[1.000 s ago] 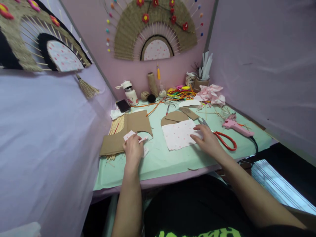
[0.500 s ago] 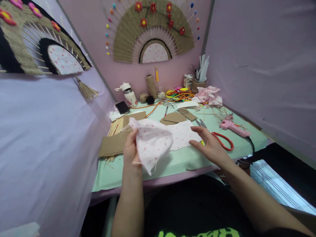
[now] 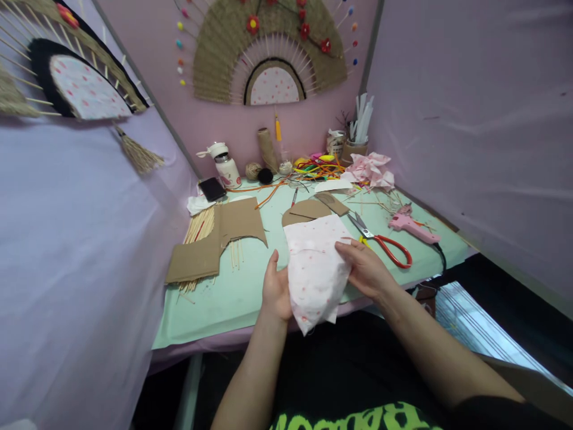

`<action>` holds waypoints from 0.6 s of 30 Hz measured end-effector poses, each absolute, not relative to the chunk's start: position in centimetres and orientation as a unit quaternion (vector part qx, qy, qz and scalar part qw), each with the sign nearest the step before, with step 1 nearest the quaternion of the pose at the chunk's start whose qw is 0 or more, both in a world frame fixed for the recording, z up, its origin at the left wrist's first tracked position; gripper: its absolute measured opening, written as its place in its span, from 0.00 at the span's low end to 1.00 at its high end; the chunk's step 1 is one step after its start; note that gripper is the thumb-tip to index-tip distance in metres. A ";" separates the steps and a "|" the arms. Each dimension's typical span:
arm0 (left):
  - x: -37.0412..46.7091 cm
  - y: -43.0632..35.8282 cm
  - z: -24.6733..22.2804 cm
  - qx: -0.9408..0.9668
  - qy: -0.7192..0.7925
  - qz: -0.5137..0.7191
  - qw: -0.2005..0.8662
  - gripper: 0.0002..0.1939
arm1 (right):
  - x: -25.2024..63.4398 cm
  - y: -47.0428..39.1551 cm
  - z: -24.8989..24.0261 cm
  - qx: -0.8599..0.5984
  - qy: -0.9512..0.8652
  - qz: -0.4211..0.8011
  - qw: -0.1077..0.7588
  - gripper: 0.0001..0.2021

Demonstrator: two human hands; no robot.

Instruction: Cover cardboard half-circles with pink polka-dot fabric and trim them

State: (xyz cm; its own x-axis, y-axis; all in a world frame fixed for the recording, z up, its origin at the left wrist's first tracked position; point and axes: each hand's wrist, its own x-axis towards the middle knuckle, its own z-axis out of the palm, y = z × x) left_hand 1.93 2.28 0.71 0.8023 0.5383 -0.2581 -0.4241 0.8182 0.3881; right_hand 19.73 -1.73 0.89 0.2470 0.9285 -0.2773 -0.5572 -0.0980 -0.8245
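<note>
White cloth with pink dots (image 3: 316, 269) hangs over the front edge of the table, its lower corners drooping towards me. My left hand (image 3: 276, 291) supports it at the left side, thumb raised off the fabric and fingers hidden behind. At the right side, my right hand (image 3: 364, 266) grips the cloth's edge between thumb and fingers. A faint curved line crosses the cloth, and whether it is one layer or two I cannot tell. Scissors with red handles (image 3: 394, 251) lie just beyond my right hand, blades part-way apart.
Cut cardboard (image 3: 244, 221) lies over thin wooden sticks (image 3: 197, 230) at left. A rounded cardboard piece (image 3: 307, 210) is behind the cloth. A pink glue gun (image 3: 414, 227) rests at right. Behind stand a white bottle (image 3: 228, 172) and crumpled pink cloth (image 3: 370, 170). Fan decorations (image 3: 273, 54) hang on the walls.
My left hand has moved right with its cloth, which now lies where the other dotted piece was. My right hand has closed on the cloth's edge. The view has shifted slightly.
</note>
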 end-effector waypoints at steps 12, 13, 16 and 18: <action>1.8 -0.5 -1.0 0.233 0.207 0.234 0.921 0.25 | 21.0 -2.2 2.1 -0.484 -0.208 0.523 0.670 0.10; 1.8 -0.7 -1.1 0.247 0.205 0.238 0.917 0.25 | 21.1 -2.2 2.1 -0.484 -0.204 0.514 0.678 0.10; 1.4 -1.1 -1.4 0.280 0.216 0.227 0.907 0.25 | 21.6 -2.4 2.3 -0.483 -0.189 0.496 0.696 0.10; 0.9 -1.1 -1.5 0.294 0.244 0.216 0.899 0.25 | 22.0 -2.7 2.6 -0.484 -0.184 0.488 0.703 0.09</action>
State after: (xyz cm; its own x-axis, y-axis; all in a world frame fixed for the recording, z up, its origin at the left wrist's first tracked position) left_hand 0.93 -1.07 -1.52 0.7876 0.5310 -0.3126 -0.2438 0.7345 0.6333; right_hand 21.99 -2.67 2.64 0.4563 0.8636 -0.2145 -0.5078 0.0548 -0.8597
